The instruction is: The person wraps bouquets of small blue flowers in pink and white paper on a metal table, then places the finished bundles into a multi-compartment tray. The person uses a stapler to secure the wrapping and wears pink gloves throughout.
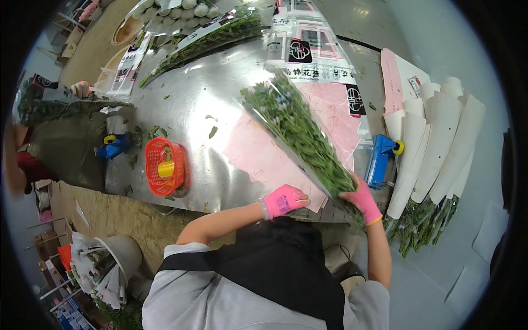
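Note:
My right hand (363,200), in a pink glove, grips the stem end of a long bouquet (295,128) of green leafy stems with small pale blue flowers in a clear plastic sleeve. The bouquet slants up and left over pink wrapping paper (264,156). My left hand (287,201), also gloved in pink, rests at the paper's near edge; its fingers are curled, and whether they pinch the paper is unclear. Beyond the paper lie printed clear plastic sleeves (309,49).
A red plastic basket (166,167) holds a yellow tape roll. Blue tape dispensers stand left (113,146) and right (381,161). White-wrapped bunches (437,140) lie at the right. Another sleeved bouquet (206,39) lies at the back. A co-worker's hand (81,89) touches a sleeved bunch at the far left.

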Demonstrator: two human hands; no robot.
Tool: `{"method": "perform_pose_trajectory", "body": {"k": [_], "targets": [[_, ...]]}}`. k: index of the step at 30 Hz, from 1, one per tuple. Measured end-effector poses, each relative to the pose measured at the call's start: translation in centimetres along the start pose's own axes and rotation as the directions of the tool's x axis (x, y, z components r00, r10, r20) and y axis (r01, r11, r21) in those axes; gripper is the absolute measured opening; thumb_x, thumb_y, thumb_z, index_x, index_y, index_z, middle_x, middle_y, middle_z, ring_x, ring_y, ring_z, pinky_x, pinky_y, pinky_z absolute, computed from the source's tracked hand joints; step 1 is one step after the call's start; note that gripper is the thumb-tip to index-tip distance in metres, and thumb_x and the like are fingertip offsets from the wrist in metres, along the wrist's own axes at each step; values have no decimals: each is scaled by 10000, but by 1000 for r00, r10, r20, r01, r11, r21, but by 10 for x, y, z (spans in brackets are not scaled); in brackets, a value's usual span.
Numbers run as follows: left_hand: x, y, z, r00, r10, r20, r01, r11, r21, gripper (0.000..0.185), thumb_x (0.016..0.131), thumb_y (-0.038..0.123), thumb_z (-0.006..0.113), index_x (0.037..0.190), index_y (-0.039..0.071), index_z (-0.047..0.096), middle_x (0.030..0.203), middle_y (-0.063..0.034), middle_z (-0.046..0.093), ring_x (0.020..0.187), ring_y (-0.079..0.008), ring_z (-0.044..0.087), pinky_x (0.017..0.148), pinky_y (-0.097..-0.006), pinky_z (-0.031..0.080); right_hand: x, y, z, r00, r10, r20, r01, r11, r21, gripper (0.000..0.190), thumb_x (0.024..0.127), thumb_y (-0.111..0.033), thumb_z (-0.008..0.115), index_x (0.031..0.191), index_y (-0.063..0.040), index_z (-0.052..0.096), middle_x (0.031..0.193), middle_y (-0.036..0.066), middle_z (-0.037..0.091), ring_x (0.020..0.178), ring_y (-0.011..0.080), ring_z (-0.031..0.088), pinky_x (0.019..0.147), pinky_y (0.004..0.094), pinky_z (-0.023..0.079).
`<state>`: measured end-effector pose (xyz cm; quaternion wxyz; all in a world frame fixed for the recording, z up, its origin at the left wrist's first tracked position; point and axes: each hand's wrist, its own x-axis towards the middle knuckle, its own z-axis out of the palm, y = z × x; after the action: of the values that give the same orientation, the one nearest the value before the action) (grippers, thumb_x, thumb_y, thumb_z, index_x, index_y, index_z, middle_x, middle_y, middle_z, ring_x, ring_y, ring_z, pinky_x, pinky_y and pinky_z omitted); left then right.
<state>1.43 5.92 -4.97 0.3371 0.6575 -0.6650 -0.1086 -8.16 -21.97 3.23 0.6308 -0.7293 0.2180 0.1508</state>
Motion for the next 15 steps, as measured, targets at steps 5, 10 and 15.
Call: {"method": "perform_pose_trajectory", "body": {"k": [5,10,15], "targets": [[-11,-13,16,999,-37,39,35,998,55,364,790,161,582,1150,109,598,1110,-78,645,919,-277,643,726,-392,526,-27,30,-21,976,204,73,-197,975,-100,787,697,23,738,1425,-3,441,1325,94,583,1249,170,510,1070,319,390],[-11,4,-13,969,-63,237,34,992,125,401,788,200,591,1183,130,582,1143,-32,641,946,-231,636,728,-389,511,-28,73,15,990,134,55,-126,984,-125,736,718,21,735,1405,-18,476,1348,96,578,1260,184,514,1079,327,392],[-8,18,-33,935,-98,340,39,983,179,364,781,219,601,1137,141,605,1175,-26,636,1011,-211,623,757,-394,510,-26,99,39,999,35,26,-27,967,-253,690,706,-3,736,1363,-47,529,1304,159,594,1245,260,542,1065,351,412]]}}
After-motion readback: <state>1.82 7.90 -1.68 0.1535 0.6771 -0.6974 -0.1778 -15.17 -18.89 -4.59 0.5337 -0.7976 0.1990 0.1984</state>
